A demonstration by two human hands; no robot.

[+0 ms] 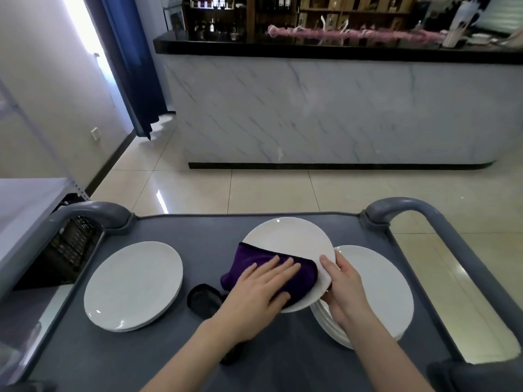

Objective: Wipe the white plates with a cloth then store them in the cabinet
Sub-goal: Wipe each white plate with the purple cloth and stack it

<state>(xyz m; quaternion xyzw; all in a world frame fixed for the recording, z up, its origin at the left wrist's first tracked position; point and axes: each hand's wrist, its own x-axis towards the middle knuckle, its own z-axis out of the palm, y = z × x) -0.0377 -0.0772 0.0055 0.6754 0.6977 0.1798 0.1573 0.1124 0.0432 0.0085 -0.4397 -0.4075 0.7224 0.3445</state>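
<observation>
- Progress: the work looks mid-wipe. Nothing appears stored yet, and no cabinet is in view.
- The room has a pale tiled floor, a marble-fronted bar counter at 12 o'clock and a blue curtain at 11 o'clock.
- The grey cart's tabletop carries all the plates.
- The right stack at 3 o'clock is taller and probably still waits to be wiped.
- The left stack at 9 o'clock is lower and is likely the finished pile.
- One plate is tilted at the centre, partly over the right stack.
- The purple cloth lies on its near half.
- The left hand presses the cloth with straight, spread fingers.
- The right hand holds the plate's rim at 3 o'clock, fingers curled under and thumb on top.
- A black pouch lies just beside the left wrist.
</observation>
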